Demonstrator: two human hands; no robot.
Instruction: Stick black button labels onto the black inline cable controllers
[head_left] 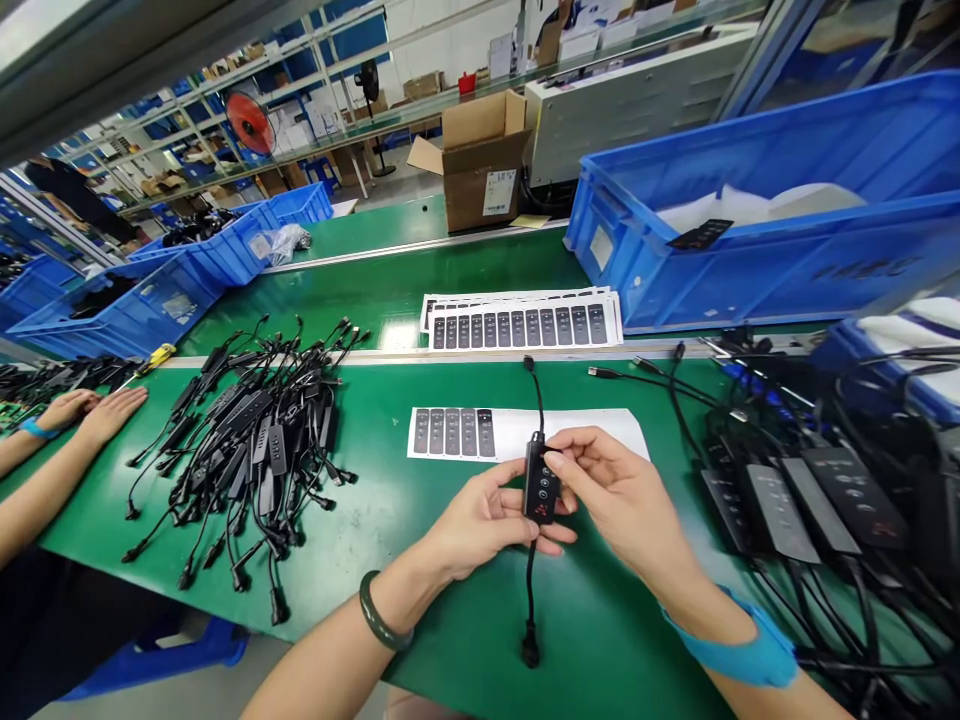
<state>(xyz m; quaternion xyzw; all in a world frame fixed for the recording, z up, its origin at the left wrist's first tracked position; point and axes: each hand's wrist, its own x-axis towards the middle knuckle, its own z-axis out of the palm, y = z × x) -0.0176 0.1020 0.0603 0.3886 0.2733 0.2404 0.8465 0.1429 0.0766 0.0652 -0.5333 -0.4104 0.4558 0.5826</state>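
My left hand is closed around a black inline cable controller, thumb at its lower end. Thumb and index finger of my right hand pinch the controller's upper right edge. Round button symbols and a red mark show on its face. One short cable runs up to a plug; another hangs down to a black connector. Just behind my hands lies a white label sheet with several dark button labels at its left, its right part bare.
More label sheets lie stacked behind. Piled cable controllers sit left, others right. A large blue bin and a cardboard box stand at the back. Another person's hands rest at the far left near a yellow screwdriver.
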